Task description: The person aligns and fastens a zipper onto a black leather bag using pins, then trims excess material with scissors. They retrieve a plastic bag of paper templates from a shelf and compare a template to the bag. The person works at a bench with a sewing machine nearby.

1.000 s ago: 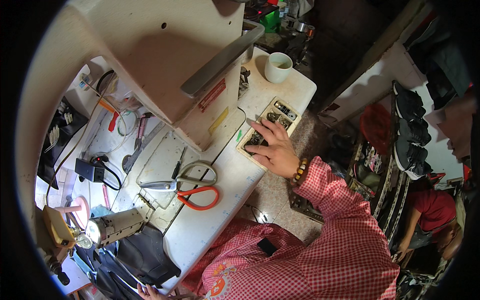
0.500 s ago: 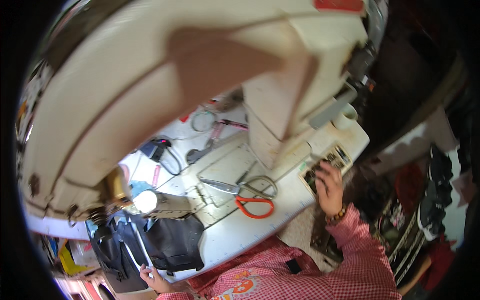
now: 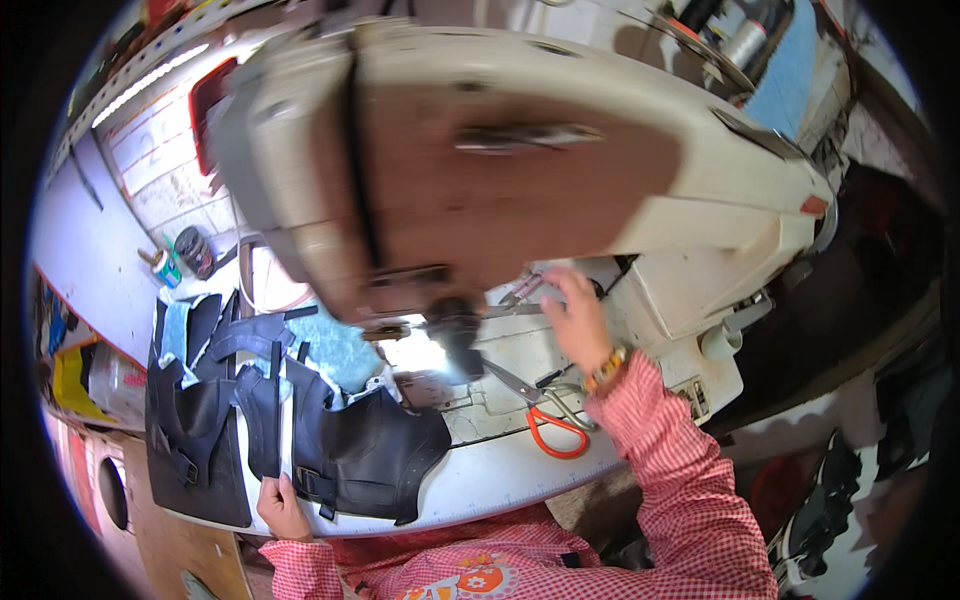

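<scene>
Black leather pieces [image 3: 385,455] with buckled straps lie at the left of the sewing machine [image 3: 560,90]. At their near edge my left hand [image 3: 283,508] is closed, thumb against fingers, beside a narrow white strip [image 3: 287,430]; what it pinches is too small to make out. My right hand [image 3: 578,325] reaches beneath the machine's arm, its thumb and fingers apart and nothing visible in them. Close to its fingertips lies a pink-handled tool [image 3: 525,287]. Below the right wrist, scissors with an orange handle loop [image 3: 558,433] rest on the machine bed.
The machine's head hangs over the work, a lamp glowing by its needle area. A small parts tray [image 3: 693,398] and a white cup-like holder [image 3: 722,340] are at the right. A dark jar [image 3: 195,250] stands at the far left, near light-blue lined pieces [image 3: 335,350].
My right hand has left the parts tray and moved left, under the machine's arm. My left hand has closed at the leather's near edge. The whole view has shifted.
</scene>
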The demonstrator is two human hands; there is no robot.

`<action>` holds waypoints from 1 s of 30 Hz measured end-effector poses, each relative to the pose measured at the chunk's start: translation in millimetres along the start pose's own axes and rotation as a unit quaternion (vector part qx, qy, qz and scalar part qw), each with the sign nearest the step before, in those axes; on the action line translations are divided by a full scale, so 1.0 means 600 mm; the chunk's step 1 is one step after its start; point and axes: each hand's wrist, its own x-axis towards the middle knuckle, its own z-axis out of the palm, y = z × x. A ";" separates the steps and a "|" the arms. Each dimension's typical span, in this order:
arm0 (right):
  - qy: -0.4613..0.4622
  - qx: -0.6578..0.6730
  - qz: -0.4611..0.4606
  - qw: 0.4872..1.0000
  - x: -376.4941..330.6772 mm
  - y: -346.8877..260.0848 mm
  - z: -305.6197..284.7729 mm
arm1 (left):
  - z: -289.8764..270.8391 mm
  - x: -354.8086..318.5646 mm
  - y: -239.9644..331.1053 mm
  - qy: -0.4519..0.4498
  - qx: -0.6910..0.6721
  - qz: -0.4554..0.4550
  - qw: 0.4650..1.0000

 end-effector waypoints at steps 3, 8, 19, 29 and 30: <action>-0.096 -0.178 0.022 0.979 0.100 0.063 0.045 | -0.003 -0.004 0.014 0.005 0.000 0.019 1.000; -0.298 -0.299 0.076 0.903 0.172 0.159 0.068 | -0.008 -0.006 0.032 0.014 -0.018 0.025 0.999; -0.353 0.013 0.253 0.900 0.260 0.251 0.086 | -0.028 0.009 0.038 -0.032 -0.035 0.024 0.999; 0.030 0.218 0.309 0.925 0.083 0.173 0.049 | -0.133 -0.088 -0.030 0.235 0.091 0.075 0.965; 0.024 0.202 0.290 0.935 0.040 0.143 0.042 | -0.156 -0.094 -0.052 0.285 0.063 -0.028 0.956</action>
